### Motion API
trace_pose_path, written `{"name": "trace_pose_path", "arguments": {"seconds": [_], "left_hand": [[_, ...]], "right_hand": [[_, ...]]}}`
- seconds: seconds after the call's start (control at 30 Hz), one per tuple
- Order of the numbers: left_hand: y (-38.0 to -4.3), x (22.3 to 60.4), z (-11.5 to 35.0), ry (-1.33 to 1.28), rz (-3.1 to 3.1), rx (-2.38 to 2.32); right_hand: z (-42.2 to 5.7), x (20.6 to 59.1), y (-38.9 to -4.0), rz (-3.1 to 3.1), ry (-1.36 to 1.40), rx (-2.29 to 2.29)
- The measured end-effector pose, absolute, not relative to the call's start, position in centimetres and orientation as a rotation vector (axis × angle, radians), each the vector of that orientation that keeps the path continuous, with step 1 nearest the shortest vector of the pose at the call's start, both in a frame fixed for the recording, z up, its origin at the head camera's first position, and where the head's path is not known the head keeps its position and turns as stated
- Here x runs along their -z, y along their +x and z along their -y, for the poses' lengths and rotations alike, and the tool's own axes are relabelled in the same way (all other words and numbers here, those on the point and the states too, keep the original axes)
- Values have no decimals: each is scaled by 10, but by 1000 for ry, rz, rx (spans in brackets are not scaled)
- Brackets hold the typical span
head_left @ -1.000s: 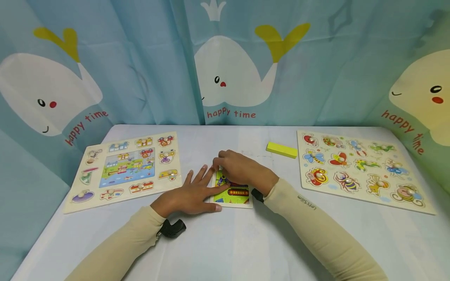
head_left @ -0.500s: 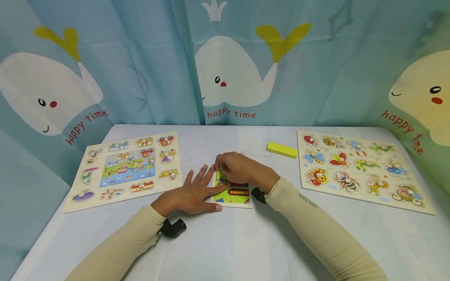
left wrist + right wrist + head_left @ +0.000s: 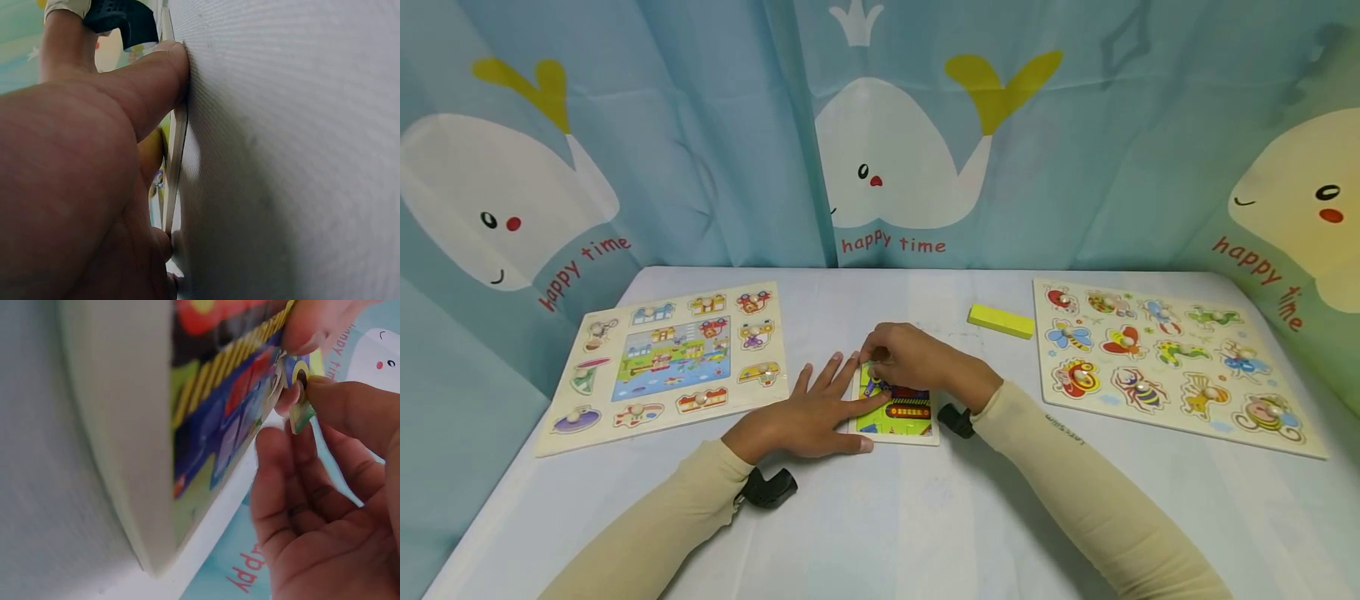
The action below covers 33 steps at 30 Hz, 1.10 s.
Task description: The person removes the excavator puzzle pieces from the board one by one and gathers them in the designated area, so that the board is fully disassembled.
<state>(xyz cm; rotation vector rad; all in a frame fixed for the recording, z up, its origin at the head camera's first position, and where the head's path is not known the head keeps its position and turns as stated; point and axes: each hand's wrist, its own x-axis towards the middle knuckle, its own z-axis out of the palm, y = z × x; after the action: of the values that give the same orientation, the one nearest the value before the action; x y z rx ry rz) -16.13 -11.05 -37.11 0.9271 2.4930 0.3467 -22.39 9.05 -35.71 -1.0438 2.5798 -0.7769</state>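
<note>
A small jigsaw puzzle, with a red and yellow digger on green in a pale frame, lies mid-table. My left hand rests spread at its left side, one finger reaching over the picture. In the left wrist view, the thumb lies along the edge of the puzzle frame. Over the puzzle's far left corner, my right hand pinches a small puzzle piece between thumb and finger. The right wrist view shows that piece tilted up at the picture's edge, its green corner sticking out; fingers partly hide it.
At left lies a wooden peg puzzle board with vehicles round a street scene. Another peg board with insects lies at right. Between it and the right hand is a yellow block. A whale-print curtain stands behind the table.
The right hand has drawn back slightly, its wrist shifting a little right and nearer, so more of the picture's far left shows. The left hand has stayed in place.
</note>
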Motion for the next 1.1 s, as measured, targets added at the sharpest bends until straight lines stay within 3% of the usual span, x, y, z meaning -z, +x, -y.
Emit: {"name": "trace_pose_path", "arguments": {"seconds": [1.1], "left_hand": [[-160, 373, 110, 866, -2496, -399]], "right_hand": [[-159, 347, -222, -2599, -740, 1082]]}}
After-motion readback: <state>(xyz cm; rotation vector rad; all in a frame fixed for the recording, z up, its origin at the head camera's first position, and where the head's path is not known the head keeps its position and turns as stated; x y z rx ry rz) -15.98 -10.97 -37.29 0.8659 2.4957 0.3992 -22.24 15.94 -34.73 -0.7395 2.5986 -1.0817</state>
